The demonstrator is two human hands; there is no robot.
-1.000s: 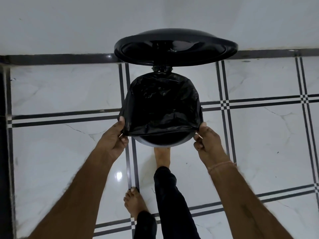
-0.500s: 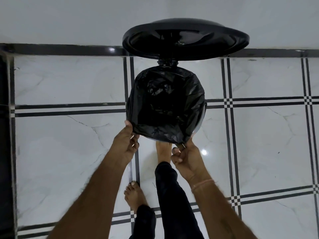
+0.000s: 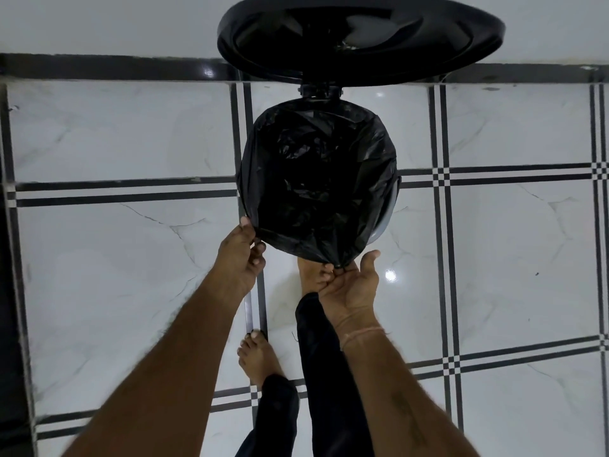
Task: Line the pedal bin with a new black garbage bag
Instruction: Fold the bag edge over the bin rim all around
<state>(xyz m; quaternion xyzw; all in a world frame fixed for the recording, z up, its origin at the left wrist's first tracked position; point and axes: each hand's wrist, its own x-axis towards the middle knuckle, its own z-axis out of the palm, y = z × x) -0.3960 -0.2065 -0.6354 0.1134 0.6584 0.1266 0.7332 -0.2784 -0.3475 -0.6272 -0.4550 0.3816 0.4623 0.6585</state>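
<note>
A black garbage bag (image 3: pixel 316 179) lies spread over the mouth of the round pedal bin, whose rim (image 3: pixel 387 219) shows only at the lower right. The bin's black lid (image 3: pixel 359 37) stands raised behind it. My left hand (image 3: pixel 242 255) grips the bag's edge at the near left of the rim. My right hand (image 3: pixel 354 285) pinches a gathered bunch of the bag at the near front, palm turned up. My right foot (image 3: pixel 311 273) rests at the bin's base, where the pedal is hidden.
The bin stands on a glossy white marble-look floor (image 3: pixel 494 258) with black stripe lines, close to a white wall (image 3: pixel 99 24) with a dark skirting. My left foot (image 3: pixel 257 357) is planted further back. A dark edge (image 3: pixel 6 291) runs down the far left.
My right hand has slid from the bin's right side to the near front and gathered the bag's slack there. The left hand kept its grip. The view has closed in on the bin.
</note>
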